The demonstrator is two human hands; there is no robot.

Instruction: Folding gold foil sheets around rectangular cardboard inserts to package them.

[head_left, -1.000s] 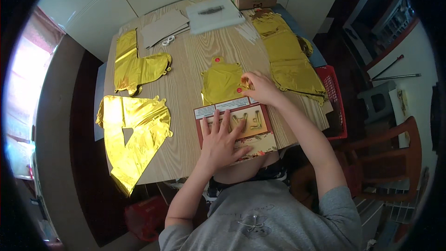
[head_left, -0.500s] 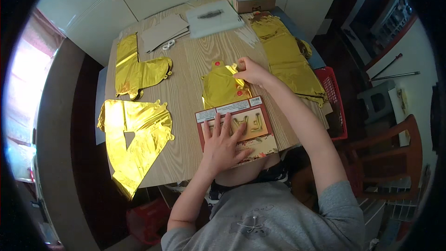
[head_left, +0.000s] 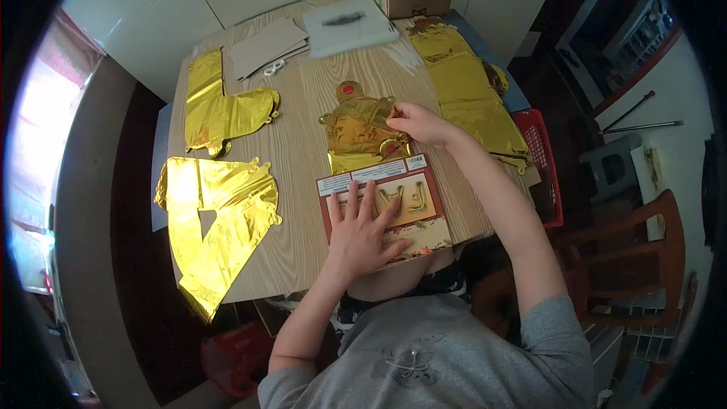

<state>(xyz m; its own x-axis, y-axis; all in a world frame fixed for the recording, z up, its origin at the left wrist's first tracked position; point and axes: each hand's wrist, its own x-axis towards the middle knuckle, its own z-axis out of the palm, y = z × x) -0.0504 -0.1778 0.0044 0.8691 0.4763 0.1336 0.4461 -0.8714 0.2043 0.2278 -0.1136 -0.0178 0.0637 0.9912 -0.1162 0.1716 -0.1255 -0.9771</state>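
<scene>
My left hand (head_left: 360, 238) lies flat with spread fingers on a red-bordered printed card (head_left: 428, 238) at the table's near edge. The card pictures gold letter-shaped balloons. A folded gold foil balloon (head_left: 356, 129) extends beyond the card's far edge, where its lower end meets or slips under the card; which one I cannot tell. Two red round spots show on the foil, one on its top tab and one near the card. At the foil's right edge, my right hand (head_left: 422, 124) pinches it between thumb and fingers.
Flat gold foil balloons lie at the far left (head_left: 208, 117), near left (head_left: 227, 197) and right (head_left: 469, 91). Behind are grey cardboard sheets (head_left: 265, 49), white scissors (head_left: 274, 68), a clear plastic bag (head_left: 348, 30) and an open box (head_left: 411, 1). A red basket (head_left: 547, 159) stands beside the table.
The foil's upper part has shifted and spread farther from me, its top tab now higher and rounder. My right hand has moved slightly right and nearer, still pinching. My left hand stays on the card.
</scene>
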